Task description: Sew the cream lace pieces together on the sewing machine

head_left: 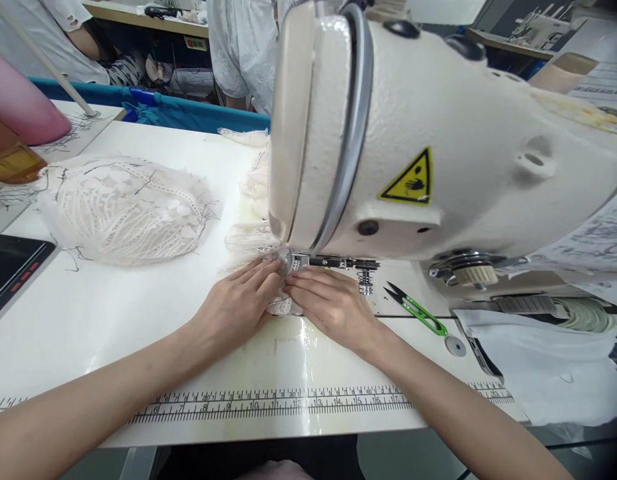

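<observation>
Cream lace fabric point(282, 305) lies under the needle area of a sewing machine point(418, 113). My left hand point(238, 293) presses flat on the lace from the left, its fingers stretched out close together. From the right, my right hand point(333, 303) rests on the same piece, fingers extended and nearly meeting the left hand's. The machine head hides the needle. More of the lace point(253, 237) trails away behind the left fingers. To the right of my right hand lie green-handled thread snips point(421, 313), with a metal bobbin point(455, 345) at their handle end.
A bundle of lace point(123, 210) with loose threads sits on the left, near a dark phone point(18, 270) and a pink thread cone point(26, 100). A printed ruler point(273, 403) runs along the table's front edge. White cloth point(538, 373) lies right. Other people are beyond the table.
</observation>
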{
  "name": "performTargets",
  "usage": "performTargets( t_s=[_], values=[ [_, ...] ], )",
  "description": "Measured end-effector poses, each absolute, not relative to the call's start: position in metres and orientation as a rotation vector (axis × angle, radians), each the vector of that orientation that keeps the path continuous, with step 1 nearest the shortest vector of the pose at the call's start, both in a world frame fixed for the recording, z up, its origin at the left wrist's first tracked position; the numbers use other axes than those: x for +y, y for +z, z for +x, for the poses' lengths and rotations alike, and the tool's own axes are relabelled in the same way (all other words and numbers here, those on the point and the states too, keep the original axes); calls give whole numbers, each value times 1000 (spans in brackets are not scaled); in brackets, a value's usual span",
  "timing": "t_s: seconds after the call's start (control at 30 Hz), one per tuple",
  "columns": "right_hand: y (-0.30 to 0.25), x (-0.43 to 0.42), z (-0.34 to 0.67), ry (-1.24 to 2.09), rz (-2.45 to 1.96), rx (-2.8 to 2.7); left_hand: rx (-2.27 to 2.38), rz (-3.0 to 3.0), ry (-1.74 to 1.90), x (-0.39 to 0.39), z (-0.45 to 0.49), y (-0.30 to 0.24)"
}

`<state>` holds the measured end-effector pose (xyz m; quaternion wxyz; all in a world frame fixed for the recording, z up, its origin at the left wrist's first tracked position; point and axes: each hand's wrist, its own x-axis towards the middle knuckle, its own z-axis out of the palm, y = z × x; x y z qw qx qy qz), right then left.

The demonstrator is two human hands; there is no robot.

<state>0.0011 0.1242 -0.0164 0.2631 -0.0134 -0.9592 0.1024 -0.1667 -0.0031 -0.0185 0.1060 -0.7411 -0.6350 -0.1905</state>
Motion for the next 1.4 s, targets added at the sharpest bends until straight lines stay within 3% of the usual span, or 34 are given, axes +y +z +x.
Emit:
performTargets(
  t_s=[1.4],
  values=[
    [-11,140,4,237,-309,-2666,-1809,-2215,-414,2,-166,-20]
  ],
)
